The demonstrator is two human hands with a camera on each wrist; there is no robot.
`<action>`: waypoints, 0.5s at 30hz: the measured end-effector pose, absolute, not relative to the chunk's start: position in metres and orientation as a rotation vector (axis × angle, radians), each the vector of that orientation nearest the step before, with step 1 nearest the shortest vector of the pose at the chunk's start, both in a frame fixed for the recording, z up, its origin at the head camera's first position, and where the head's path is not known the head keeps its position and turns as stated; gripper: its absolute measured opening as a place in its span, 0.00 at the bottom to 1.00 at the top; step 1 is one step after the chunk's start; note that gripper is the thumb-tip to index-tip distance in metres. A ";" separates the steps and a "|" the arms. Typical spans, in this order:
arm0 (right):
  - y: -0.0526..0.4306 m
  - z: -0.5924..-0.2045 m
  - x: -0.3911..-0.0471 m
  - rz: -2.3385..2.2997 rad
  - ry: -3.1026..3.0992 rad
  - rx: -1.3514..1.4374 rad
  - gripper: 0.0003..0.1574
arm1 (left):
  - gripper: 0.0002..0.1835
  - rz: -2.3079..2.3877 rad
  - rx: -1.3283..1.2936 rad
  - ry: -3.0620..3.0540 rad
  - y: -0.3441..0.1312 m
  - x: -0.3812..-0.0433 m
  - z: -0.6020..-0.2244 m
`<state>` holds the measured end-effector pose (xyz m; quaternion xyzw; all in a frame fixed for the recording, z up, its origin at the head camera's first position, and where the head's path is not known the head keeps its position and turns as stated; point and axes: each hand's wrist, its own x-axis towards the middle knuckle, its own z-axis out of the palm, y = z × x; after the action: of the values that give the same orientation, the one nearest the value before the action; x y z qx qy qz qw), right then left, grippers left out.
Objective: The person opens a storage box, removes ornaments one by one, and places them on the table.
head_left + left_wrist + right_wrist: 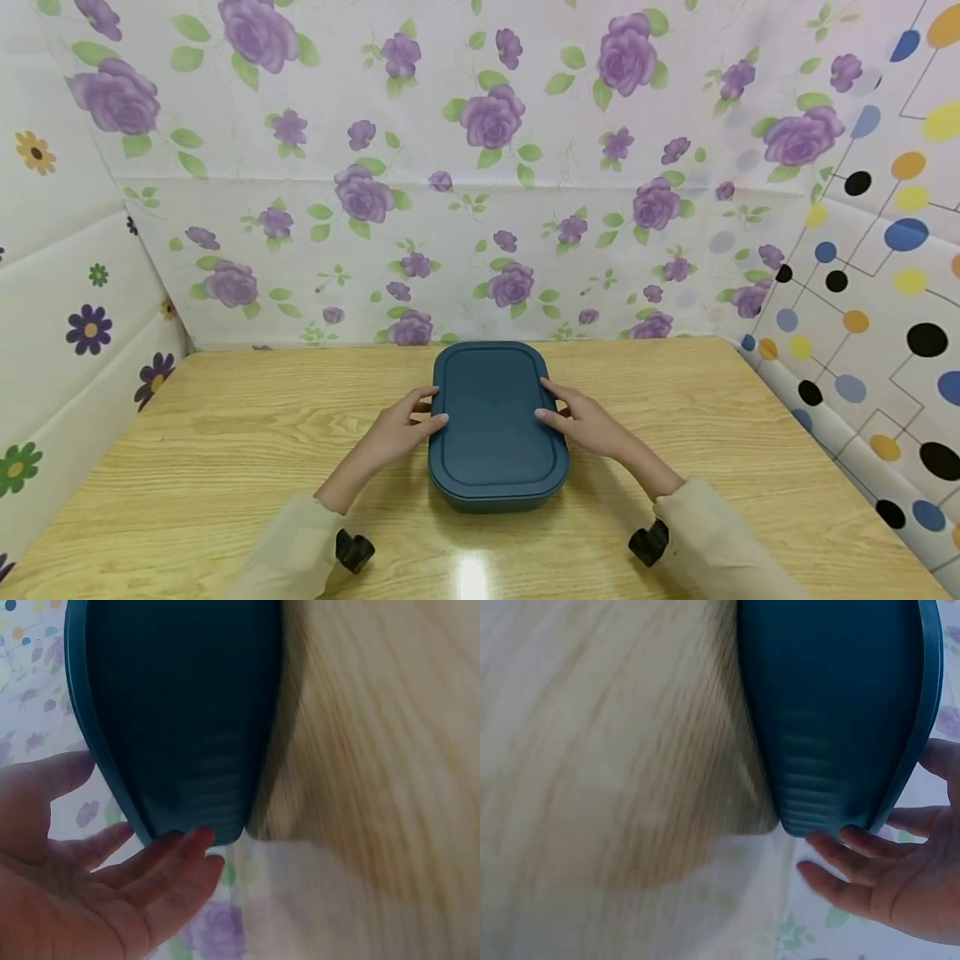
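- Near back edge of tabletop [285, 408], midway between its side edges: blue box [495, 505], lid [493, 417] on.
- Left hand [400, 428]: fingers loosely spread, only touching box's left side.
- Right hand [587, 422]: likewise, right side.

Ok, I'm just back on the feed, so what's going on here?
A person has both hands at a dark teal, rounded rectangular, plastic-looking box, which sits on a light wood-grain table. The left hand touches its left long edge and the right hand its right one, thumbs over the rim of the flat, matching teal lid. Right now the lid is on, so what's inside, if anything, can't be seen.
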<state>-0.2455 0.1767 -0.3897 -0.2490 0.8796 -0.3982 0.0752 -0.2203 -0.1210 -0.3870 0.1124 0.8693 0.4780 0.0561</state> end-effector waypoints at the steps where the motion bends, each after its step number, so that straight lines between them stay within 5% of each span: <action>1: 0.176 -0.390 -0.246 -1.222 2.622 -0.735 0.41 | 0.30 1.477 0.311 2.625 -0.120 -0.221 -0.387; 15: 0.171 -0.392 -0.242 -1.374 2.735 -0.555 0.36 | 0.27 1.584 0.292 2.711 -0.112 -0.222 -0.394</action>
<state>-0.2425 0.1707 -0.3924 -0.1783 0.8791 -0.4417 0.0156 -0.2218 -0.1123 -0.3941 0.0927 0.8597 0.5022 -0.0060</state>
